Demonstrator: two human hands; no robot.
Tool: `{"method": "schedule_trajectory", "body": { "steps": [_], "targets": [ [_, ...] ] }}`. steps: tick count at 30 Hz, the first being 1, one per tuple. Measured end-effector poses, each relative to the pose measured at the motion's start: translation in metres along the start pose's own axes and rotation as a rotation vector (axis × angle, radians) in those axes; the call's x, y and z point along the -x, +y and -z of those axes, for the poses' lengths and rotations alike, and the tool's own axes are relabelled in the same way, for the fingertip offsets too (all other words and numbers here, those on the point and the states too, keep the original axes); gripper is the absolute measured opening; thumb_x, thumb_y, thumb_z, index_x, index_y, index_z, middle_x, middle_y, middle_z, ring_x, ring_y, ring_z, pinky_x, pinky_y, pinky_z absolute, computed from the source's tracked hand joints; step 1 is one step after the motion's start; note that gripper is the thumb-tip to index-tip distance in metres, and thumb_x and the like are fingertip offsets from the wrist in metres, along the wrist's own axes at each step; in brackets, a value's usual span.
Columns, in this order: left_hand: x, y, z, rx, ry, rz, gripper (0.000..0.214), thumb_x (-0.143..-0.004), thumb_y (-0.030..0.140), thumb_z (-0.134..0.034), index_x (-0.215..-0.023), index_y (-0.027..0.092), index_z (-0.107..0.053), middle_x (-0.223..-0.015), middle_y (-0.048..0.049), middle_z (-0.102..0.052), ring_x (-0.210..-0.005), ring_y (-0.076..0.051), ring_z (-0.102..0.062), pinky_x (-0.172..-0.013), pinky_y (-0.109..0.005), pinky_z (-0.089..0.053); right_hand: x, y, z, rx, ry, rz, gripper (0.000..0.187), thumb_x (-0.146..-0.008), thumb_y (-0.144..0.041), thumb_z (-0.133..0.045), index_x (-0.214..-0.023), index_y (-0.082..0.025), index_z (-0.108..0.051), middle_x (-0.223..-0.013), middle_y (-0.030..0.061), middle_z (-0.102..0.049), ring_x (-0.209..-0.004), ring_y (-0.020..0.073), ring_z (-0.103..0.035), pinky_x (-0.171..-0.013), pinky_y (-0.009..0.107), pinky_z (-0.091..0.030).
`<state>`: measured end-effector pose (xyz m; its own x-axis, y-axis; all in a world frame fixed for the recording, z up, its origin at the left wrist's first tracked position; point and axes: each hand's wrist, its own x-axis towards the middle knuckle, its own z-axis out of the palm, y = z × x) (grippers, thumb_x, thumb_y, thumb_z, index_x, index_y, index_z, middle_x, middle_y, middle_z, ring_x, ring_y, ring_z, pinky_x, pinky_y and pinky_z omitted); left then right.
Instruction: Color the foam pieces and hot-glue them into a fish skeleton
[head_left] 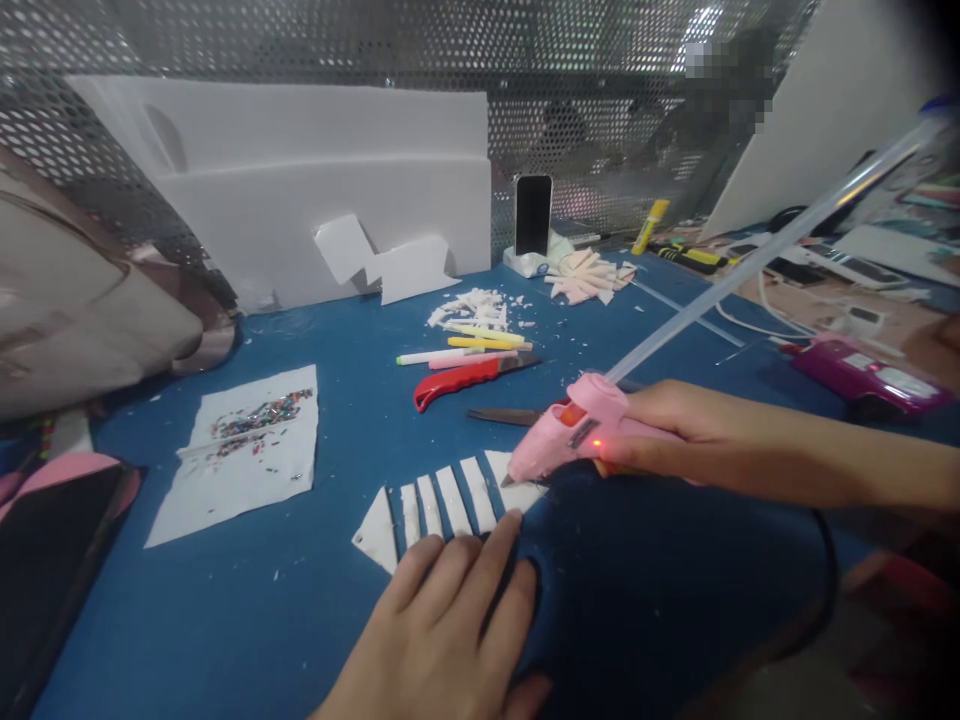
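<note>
My right hand [667, 432] is wrapped round a pink hot glue gun [544, 445] with a small red light lit on its side. A long translucent glue stick [720, 300] juts out of the gun's back, up to the right. The gun's nozzle is at a white pointed piece [501, 468] that ends a row of cut white strips [454, 500]. Another white pointed piece [377, 528] ends the row on the left. Below the row lies my left hand [450, 630], fingers stretched out over the strips' lower ends, which they hide.
Behind lie a red-handled knife [457, 382], dark scissors [499, 415], several markers [480, 343] and white scraps [476, 308]. A paper with colourful bits [300, 470] is at left. White boards [315, 210] and a phone [533, 215] stand at the back. A purple glue gun [862, 378] lies right.
</note>
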<state>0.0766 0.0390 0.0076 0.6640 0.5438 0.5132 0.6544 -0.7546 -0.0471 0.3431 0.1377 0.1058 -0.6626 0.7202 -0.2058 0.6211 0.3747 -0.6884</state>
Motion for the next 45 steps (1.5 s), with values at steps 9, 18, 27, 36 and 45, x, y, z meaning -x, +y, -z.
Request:
{"method": "schedule_trajectory", "body": {
  "steps": [9,18,27,36,45],
  "targets": [
    [-0.003,0.0,0.004,0.0,0.0,-0.011,0.037,-0.098,0.046,-0.043,-0.111,0.019,-0.065,-0.128,-0.0079,-0.066,-0.095,-0.021,-0.055,-0.09,-0.034,-0.033,0.0,0.007,0.003,0.024,-0.048,-0.094,0.034,-0.096,-0.048,-0.047,-0.081,-0.019,-0.056,-0.072,-0.002,-0.045,-0.062,0.0112,-0.038,-0.057,0.025,-0.03],
    [-0.002,0.0,0.004,0.015,0.001,-0.023,0.035,-0.098,0.044,-0.045,-0.111,0.018,-0.065,-0.127,-0.0076,-0.066,-0.096,-0.02,-0.054,-0.09,-0.034,-0.033,-0.001,0.01,-0.002,-0.028,-0.032,-0.118,0.037,-0.095,-0.051,-0.048,-0.083,-0.019,-0.061,-0.072,0.0,-0.05,-0.06,0.0118,-0.042,-0.054,0.025,-0.031],
    [-0.002,-0.001,0.004,0.012,-0.025,-0.035,0.034,-0.097,0.045,-0.049,-0.112,0.019,-0.065,-0.129,-0.006,-0.065,-0.097,-0.02,-0.054,-0.09,-0.034,-0.033,0.008,0.014,0.004,-0.06,-0.03,-0.133,0.043,-0.095,-0.055,-0.047,-0.082,-0.017,-0.061,-0.07,-0.0004,-0.046,-0.057,0.0097,-0.041,-0.051,0.024,-0.031],
    [-0.002,0.002,0.005,0.02,-0.019,-0.022,0.034,-0.097,0.044,-0.047,-0.111,0.02,-0.066,-0.128,-0.0048,-0.066,-0.097,-0.019,-0.055,-0.09,-0.033,-0.034,-0.006,0.021,-0.006,-0.198,-0.099,-0.114,0.035,-0.095,-0.05,-0.05,-0.081,-0.018,-0.055,-0.067,-0.003,-0.041,-0.056,0.0088,-0.037,-0.049,0.022,-0.03],
    [-0.004,-0.001,0.004,0.026,0.003,-0.032,0.033,-0.098,0.042,-0.047,-0.11,0.018,-0.066,-0.125,-0.006,-0.067,-0.095,-0.02,-0.054,-0.089,-0.034,-0.033,-0.007,0.016,-0.004,-0.161,-0.055,-0.16,0.038,-0.094,-0.052,-0.05,-0.083,-0.017,-0.059,-0.066,-0.0035,-0.04,-0.055,0.0077,-0.036,-0.049,0.021,-0.028]
  ]
}}
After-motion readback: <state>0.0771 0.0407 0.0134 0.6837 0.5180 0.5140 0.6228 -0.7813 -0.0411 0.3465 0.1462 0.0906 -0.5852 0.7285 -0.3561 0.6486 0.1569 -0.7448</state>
